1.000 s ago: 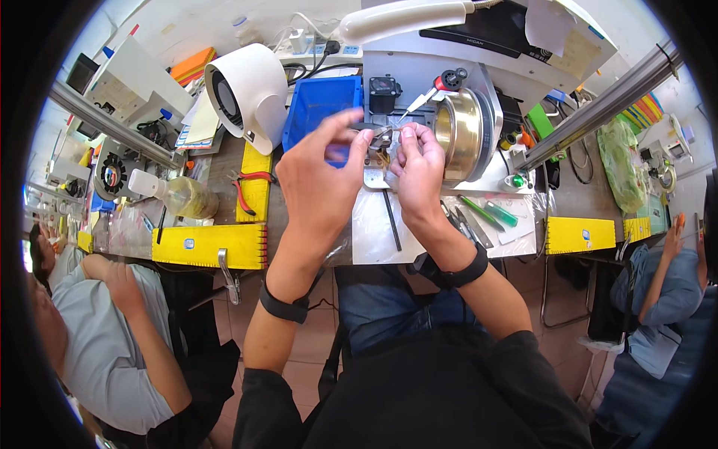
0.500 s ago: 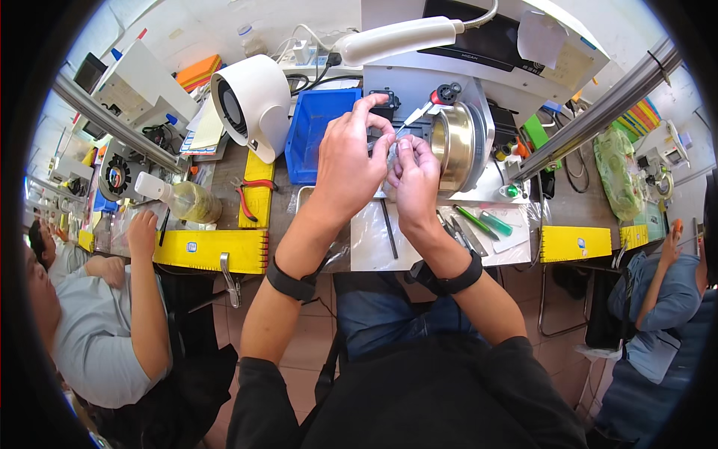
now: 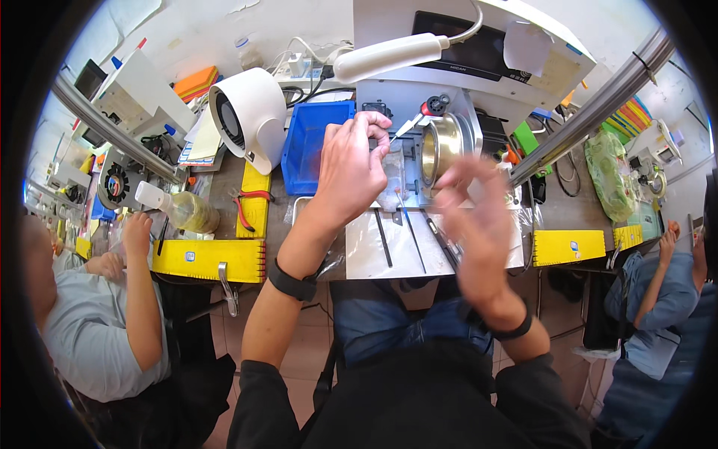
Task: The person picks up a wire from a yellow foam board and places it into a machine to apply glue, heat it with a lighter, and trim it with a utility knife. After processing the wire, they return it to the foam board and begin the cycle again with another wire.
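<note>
Hovering, fingers wide: right hand (image 3: 481, 239), five o'clock from gold ring (image 3: 448, 142).
Left hand (image 3: 350, 168) raised, fingers bent narrow, hold unclear.

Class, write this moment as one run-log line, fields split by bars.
Left hand: near blue bin, grip contents unclear | right hand: blurred, near brass-coloured ring, grip unclear | thin dark rod: on white sheet
</note>
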`<action>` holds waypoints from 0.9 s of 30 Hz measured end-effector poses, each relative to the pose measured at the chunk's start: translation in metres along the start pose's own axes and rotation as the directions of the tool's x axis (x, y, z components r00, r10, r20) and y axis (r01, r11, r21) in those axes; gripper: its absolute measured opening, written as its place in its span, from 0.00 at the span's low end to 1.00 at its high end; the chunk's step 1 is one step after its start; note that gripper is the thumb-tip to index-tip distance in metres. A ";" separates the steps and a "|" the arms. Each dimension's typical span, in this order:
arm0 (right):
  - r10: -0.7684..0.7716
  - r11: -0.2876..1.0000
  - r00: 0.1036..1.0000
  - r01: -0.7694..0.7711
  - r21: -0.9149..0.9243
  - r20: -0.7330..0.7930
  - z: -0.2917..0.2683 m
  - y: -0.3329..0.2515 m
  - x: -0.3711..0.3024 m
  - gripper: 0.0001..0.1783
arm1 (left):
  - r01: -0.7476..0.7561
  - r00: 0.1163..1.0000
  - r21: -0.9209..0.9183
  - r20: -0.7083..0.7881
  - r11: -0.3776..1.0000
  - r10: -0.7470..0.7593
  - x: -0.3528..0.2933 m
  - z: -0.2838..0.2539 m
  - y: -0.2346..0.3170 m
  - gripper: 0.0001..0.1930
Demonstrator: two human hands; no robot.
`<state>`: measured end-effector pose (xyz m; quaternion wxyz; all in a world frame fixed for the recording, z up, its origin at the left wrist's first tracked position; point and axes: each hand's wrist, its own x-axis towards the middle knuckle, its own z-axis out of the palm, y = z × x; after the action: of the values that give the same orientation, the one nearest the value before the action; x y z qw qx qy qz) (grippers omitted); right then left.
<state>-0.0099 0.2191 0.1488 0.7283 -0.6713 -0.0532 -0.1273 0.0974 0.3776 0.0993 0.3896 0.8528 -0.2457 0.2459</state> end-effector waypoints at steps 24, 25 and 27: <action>-0.529 0.834 0.635 0.268 -0.481 -0.563 -0.229 -0.018 0.117 0.17 | 0.173 0.980 -0.181 -0.069 0.968 -0.188 -0.062 0.002 0.042 0.12; -0.443 0.889 0.632 0.216 -0.404 -0.636 -0.257 -0.018 0.131 0.19 | 0.185 0.977 -0.173 -0.075 0.968 -0.200 -0.063 0.001 0.041 0.12; -0.363 0.928 0.605 0.164 -0.335 -0.709 -0.297 -0.022 0.150 0.22 | 0.164 0.977 -0.150 -0.112 0.975 -0.182 -0.065 0.003 0.041 0.12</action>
<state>0.1015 -0.0939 0.1796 0.5704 -0.6211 0.1732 -0.5087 0.0240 0.3664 0.0801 0.4830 0.8246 -0.1620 0.2462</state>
